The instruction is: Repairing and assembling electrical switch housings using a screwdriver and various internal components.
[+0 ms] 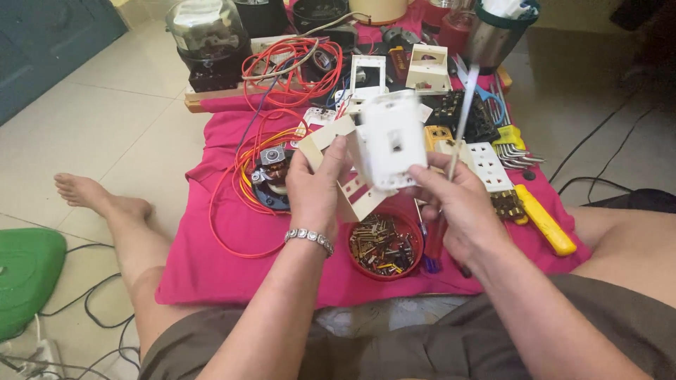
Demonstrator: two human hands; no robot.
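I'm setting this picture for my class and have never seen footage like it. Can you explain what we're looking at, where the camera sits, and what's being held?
The one picture comes from a camera worn on a person's head, looking down at their own bare hands; they sit on a tiled floor. The left hand and the right hand together hold a white plastic switch housing; the right also holds a thin screwdriver. Below lies a pink cloth with a red bowl of small metal parts, orange wire, white socket plates and a yellow-handled tool.

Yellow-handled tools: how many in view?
2: a yellow-handled tool lies right of the right hand; smaller yellow grips sit by the hex keys. Clutter may hide others.
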